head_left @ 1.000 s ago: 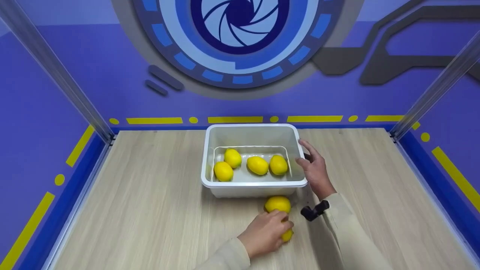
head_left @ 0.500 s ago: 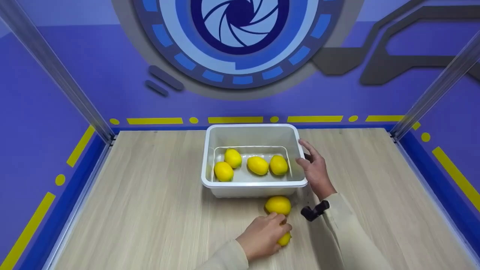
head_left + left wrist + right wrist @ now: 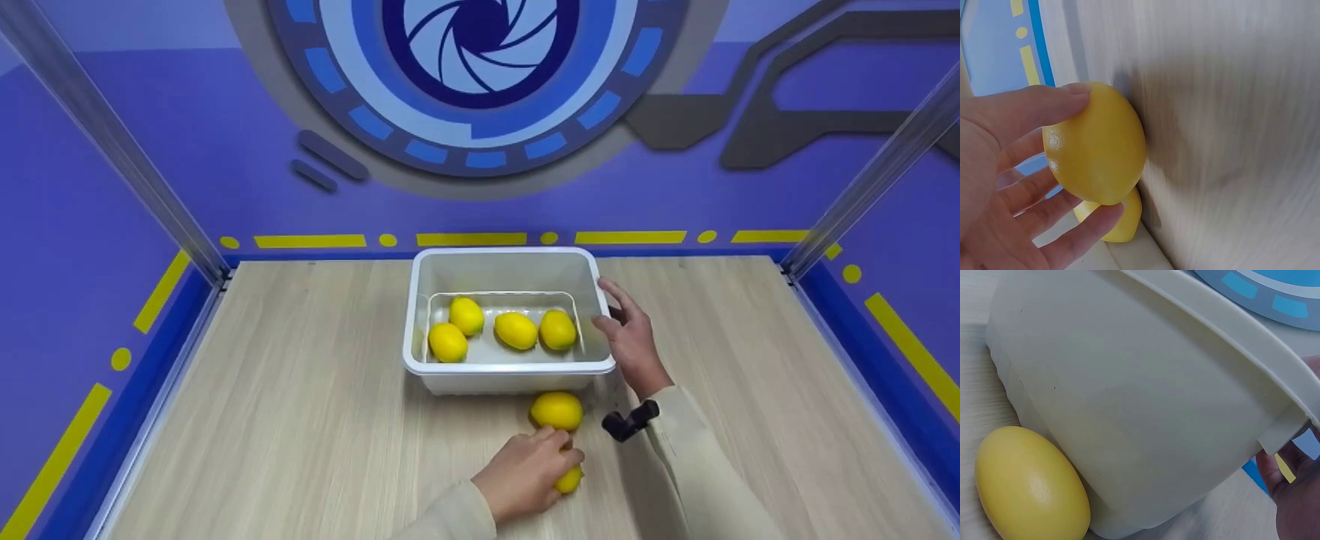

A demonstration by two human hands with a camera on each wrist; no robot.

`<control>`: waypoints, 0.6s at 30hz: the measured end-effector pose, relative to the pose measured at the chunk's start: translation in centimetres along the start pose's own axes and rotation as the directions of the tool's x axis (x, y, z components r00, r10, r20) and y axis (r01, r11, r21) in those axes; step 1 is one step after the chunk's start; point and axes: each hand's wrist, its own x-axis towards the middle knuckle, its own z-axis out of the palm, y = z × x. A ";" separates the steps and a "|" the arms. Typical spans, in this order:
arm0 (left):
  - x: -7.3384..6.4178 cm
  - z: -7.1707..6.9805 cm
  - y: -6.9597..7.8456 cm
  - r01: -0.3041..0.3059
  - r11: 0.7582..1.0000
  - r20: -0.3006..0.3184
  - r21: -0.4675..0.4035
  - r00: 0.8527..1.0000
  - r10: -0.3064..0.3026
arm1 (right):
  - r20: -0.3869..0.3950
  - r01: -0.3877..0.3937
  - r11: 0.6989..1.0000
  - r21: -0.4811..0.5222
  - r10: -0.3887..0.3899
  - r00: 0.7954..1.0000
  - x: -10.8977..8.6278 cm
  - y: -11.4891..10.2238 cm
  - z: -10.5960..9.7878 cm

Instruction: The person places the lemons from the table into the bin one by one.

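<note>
My left hand (image 3: 523,472) holds a yellow lemon (image 3: 570,480) low over the table, in front of the bin. In the left wrist view the thumb lies on one side of this lemon (image 3: 1098,143) and the fingers reach round the other. Just beyond it a second lemon (image 3: 556,411) lies on the table, close to the bin's front wall. The white plastic bin (image 3: 510,382) has several lemons on its floor, among them one lemon (image 3: 515,331) near the middle. At the bin's right side my right hand (image 3: 636,341) grips the rim, thumb and index finger at its edge.
The bin stands on a light wood-grain table (image 3: 315,390), toward its far side. Blue printed panels (image 3: 187,157) with yellow dashes wall in the back and both sides. A black wrist device (image 3: 630,421) sits at the right sleeve.
My left hand and the lemon in it have shifted slightly toward me and to the left. The right hand, the bin and the lemons inside stay in place.
</note>
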 end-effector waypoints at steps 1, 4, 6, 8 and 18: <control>0.0 0.0 0.0 -0.002 1.000 0.002 -0.002 1.000 0.002 | 0.000 -0.001 1.000 0.001 0.001 1.000 0.0 0.0 0.0; 0.0 -0.2 0.0 -0.004 1.000 0.007 -0.011 1.000 0.004 | 0.001 0.000 1.000 0.002 0.000 1.000 0.0 -0.1 0.0; 0.0 -0.3 0.0 -0.003 1.000 0.003 -0.011 1.000 0.003 | 0.003 0.000 1.000 0.001 0.000 1.000 -0.1 -0.1 0.0; -0.1 -0.5 0.0 -0.001 1.000 -0.005 -0.012 1.000 0.001 | 0.004 0.000 1.000 0.004 0.000 1.000 -0.1 -0.2 0.0; -0.2 -1.4 0.1 0.018 1.000 -0.014 0.006 1.000 -0.018 | -0.004 0.016 1.000 -0.007 -0.016 1.000 -0.1 0.0 0.0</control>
